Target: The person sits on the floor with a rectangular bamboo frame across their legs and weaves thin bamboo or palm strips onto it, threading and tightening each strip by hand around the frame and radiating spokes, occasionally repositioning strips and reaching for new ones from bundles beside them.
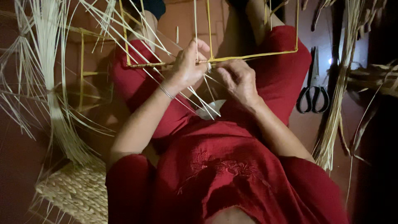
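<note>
We see the left hand (pixel 188 66) with fingers closed on the horizontal bar of a yellow cane frame (pixel 253 54) held over the lap. The right hand (pixel 237 81) pinches pale straw strands (pixel 203 99) at the same bar. Black-handled scissors (pixel 314 89) lie on the floor (pixel 16 166) to the right; a woven mat (pixel 76 191) lies lower left.

frame (pixel 253 54): thin yellow cane, smooth, showing slight sheen | strips (pixel 54 62): pale dry straw, matt, fibrous | woven piece (pixel 78 191): coarse plaited straw, looking rough | scissors (pixel 313 89): shiny metal blades, black handles | dress (pixel 232 166): matt red cloth, embroidered
</note>
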`<state>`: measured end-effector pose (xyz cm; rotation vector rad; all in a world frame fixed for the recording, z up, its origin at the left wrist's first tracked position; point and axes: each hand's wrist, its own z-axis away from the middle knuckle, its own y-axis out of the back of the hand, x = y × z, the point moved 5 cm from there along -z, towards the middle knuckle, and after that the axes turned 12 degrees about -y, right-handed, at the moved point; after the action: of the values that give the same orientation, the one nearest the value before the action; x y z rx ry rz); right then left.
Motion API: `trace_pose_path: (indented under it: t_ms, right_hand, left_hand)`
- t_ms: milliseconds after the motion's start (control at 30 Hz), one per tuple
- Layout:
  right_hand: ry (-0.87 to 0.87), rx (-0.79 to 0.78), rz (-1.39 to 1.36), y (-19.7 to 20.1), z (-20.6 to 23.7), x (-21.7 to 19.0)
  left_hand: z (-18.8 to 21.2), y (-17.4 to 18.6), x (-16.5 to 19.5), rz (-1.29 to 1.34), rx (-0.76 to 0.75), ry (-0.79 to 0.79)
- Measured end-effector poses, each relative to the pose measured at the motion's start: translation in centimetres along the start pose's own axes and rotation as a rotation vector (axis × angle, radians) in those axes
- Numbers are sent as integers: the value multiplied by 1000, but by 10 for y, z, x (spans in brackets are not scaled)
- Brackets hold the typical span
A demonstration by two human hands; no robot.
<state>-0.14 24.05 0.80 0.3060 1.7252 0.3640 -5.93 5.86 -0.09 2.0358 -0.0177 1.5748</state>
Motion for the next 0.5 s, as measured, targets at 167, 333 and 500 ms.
trace_pose_path:
  t_ms: [167, 333, 500]
  right_hand:
    - [-311, -200, -220, -32, 6, 16]
    - [-260, -116, -106, -27, 8, 34]
    - [-198, -157, 20, 1, 7, 43]
  left_hand:
    - [4, 4, -6, 118, -154, 370]
    - [8, 12, 20, -42, -83, 16]
    - [50, 50, 39, 9, 333, -82]
